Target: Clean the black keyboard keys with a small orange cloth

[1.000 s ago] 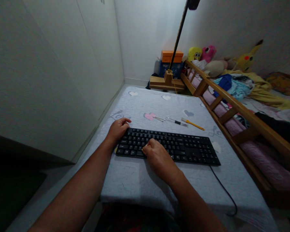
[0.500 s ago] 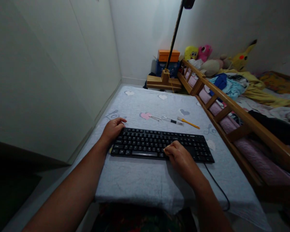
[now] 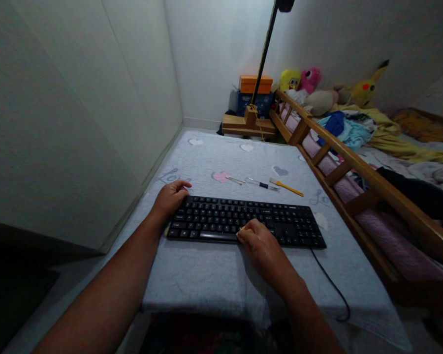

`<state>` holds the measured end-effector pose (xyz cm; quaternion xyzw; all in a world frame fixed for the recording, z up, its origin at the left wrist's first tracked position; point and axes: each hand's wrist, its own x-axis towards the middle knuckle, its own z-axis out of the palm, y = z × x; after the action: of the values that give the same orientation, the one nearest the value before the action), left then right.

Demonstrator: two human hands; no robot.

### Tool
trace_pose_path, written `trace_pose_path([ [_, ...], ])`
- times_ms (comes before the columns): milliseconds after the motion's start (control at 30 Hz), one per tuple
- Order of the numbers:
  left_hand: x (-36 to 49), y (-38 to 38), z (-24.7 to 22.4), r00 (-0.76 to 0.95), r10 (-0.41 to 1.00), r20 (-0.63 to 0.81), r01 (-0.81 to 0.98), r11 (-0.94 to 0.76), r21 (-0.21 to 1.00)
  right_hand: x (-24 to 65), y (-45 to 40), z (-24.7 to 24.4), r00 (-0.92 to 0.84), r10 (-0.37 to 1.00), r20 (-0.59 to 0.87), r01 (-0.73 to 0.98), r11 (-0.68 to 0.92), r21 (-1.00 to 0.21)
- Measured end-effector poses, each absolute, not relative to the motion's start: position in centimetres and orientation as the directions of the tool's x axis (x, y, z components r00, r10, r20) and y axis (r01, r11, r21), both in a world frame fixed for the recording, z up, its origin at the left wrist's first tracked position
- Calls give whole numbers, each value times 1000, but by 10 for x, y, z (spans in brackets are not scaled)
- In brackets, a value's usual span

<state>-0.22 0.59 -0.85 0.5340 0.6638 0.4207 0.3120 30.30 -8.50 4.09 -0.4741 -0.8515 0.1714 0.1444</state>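
A black keyboard (image 3: pixel 217 216) lies flat across the cloth-covered table. My left hand (image 3: pixel 170 200) grips its upper left corner, the fingers partly hidden against the edge. In my right hand (image 3: pixel 256 238), closed fingers pinch a small yellowish-tan piece (image 3: pixel 239 235), mostly covered, perhaps cloth or sponge. That piece presses on the keys at the right end of the space bar. Behind the keyboard lie some thin cotton swabs (image 3: pixel 236 180), a slim tool with a black grip and metal wire ends (image 3: pixel 264 185), and a yellow-handled brush (image 3: pixel 290 188).
The keyboard's cable (image 3: pixel 332 281) runs down toward the front right of the table (image 3: pixel 199 275). A wooden bed rail (image 3: pixel 339 162) borders the right side, with bedding and plush toys beyond. At the back stands a wooden base with a pole (image 3: pixel 249 125). A pale wall rises on the left.
My right hand has slid left along the bottom key row with the tan piece, from right of the space bar to its right end. My left hand stays on the keyboard's corner.
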Motion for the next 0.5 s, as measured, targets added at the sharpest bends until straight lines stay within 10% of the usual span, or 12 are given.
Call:
trace_pose_path([
  [500,-1,6,-7,-239,971,16,443,94,891,377,-80,40,-358,933,33,850,341,-401],
])
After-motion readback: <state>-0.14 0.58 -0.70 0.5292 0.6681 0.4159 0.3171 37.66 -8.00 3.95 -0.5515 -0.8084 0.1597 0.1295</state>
